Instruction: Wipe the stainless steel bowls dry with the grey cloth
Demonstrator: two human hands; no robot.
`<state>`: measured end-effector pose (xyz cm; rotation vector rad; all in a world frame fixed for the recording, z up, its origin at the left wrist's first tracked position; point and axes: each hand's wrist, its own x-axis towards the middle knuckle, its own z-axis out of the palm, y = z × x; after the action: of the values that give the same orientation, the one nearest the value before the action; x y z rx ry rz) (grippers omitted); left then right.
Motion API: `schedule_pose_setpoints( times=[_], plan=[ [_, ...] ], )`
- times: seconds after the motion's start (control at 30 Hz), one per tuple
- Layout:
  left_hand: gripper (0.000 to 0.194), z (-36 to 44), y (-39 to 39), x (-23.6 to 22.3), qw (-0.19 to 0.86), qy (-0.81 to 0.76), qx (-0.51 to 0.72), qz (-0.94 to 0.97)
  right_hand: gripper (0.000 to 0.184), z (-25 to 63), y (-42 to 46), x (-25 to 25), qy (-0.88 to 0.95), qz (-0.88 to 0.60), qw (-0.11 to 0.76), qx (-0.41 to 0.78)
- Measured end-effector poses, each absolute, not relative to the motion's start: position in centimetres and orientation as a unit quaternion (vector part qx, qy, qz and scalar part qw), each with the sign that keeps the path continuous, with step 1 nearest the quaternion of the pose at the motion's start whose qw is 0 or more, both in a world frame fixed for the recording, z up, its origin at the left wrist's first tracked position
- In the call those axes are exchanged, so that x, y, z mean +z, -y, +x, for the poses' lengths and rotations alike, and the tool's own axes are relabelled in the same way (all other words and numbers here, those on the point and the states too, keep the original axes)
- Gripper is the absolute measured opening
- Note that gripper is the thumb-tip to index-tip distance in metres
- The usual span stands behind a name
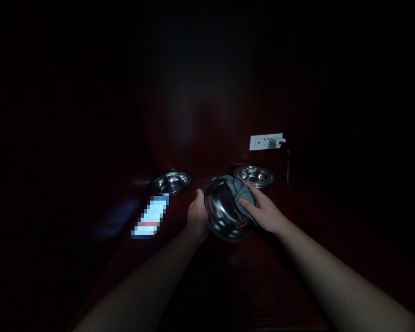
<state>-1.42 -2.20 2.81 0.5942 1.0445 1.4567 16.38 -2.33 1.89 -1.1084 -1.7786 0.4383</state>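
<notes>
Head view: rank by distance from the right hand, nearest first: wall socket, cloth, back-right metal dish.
From the right hand:
1. Cloth: in its grip, against the held bowl.
2. Back-right metal dish: just beyond the hand.
3. Wall socket: farthest, on the wall above that dish.

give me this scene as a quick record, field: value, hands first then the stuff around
left hand: left hand grips the side of a shiny metal bowl
right hand: right hand presses a grey cloth to the bowl
back left: metal dish
back right: metal dishes, apparently stacked
front of left dish: lit, pixelated rectangle
wall: white socket with plug and cord
lighting: very dark
</notes>
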Motion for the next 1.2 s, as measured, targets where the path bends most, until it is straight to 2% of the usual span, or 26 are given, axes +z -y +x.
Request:
schedule_pose_setpoints(
  times=[0.33,0.57,1.03,1.2],
  plan=[
    [0.04,-1.2,3.4,3.2,0.609,-0.443,0.599,0.271,0.046,17.0,1.9,2.3,0.75,-0.442,0.478,0.115],
    [0.041,-1.1,3.6,3.3,0.631,-0.432,0.581,0.279,0.048,16.7,2.6,3.3,0.786,-0.409,0.455,0.088],
    [0.044,-0.5,3.8,3.2,0.657,-0.387,0.586,0.275,0.045,14.6,4.7,5.4,0.886,-0.307,0.348,0.006],
    [0.05,-0.8,3.5,3.0,0.704,-0.323,0.573,0.268,0.044,13.8,5.6,5.7,0.909,-0.281,0.308,-0.016]
  ],
)
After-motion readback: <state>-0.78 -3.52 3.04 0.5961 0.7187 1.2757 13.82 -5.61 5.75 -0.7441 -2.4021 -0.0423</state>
